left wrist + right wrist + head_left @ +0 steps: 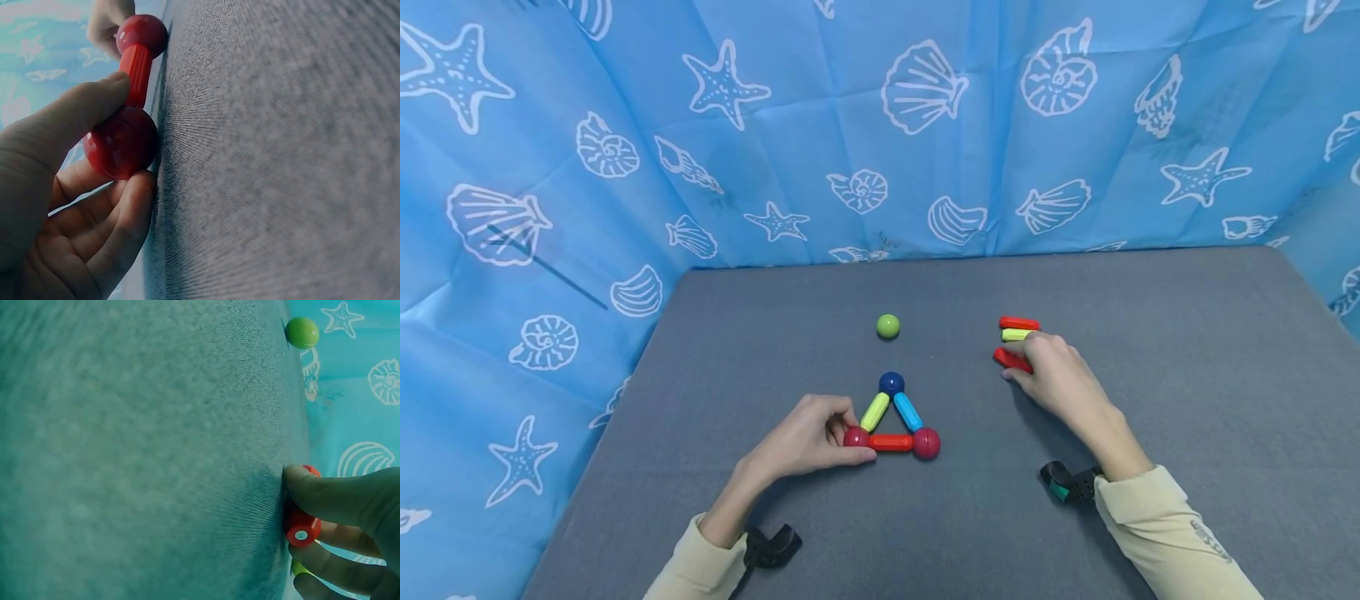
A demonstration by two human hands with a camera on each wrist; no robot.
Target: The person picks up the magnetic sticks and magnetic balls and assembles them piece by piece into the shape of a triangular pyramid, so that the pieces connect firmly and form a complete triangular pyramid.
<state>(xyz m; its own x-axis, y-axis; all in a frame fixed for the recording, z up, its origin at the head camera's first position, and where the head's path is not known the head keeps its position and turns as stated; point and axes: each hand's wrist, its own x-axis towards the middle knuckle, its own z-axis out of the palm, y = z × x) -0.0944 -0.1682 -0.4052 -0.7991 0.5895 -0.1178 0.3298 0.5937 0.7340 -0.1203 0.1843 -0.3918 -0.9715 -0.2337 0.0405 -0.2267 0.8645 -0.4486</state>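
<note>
Clock: 12 = away from the person. Nearest: cream sleeves (1172, 533), a black wrist camera (772, 547) at each cuff.

Left hand (805, 437): thumb and fingers pinch the left crimson ball (857, 437), the 8 o'clock corner of a flat ball-and-rod triangle on the grey tabletop (970, 533). Base red rod (891, 442) runs 9–3 to the right crimson ball (927, 443) at the 4 o'clock corner. Lime rod (875, 412) and light-blue rod (907, 412) lean up to the dark-blue ball (891, 384) at 12.

Right hand (1063, 375): thumb and fingertips pinch the nearest loose red rod (1012, 360), gap narrow, just rod width. Its long axis runs about 10–4, free end poking out at 10; right wrist view shows a pale disc on one end. Can't tell if it's off the cloth.

Key relation: triangle sits at 8 o'clock from the right fingertips, well apart. Right hand nearer the loose rods, left hand on the triangle.

Just past the pinched rod, toward 12: loose lime rod (1015, 335), partly behind the fingers, then far red rod (1019, 322), both roughly 9–3. Green ball (888, 326) stands apart at 12 from the dark-blue ball.

Back: blue seashell-print cloth (805, 175).
</note>
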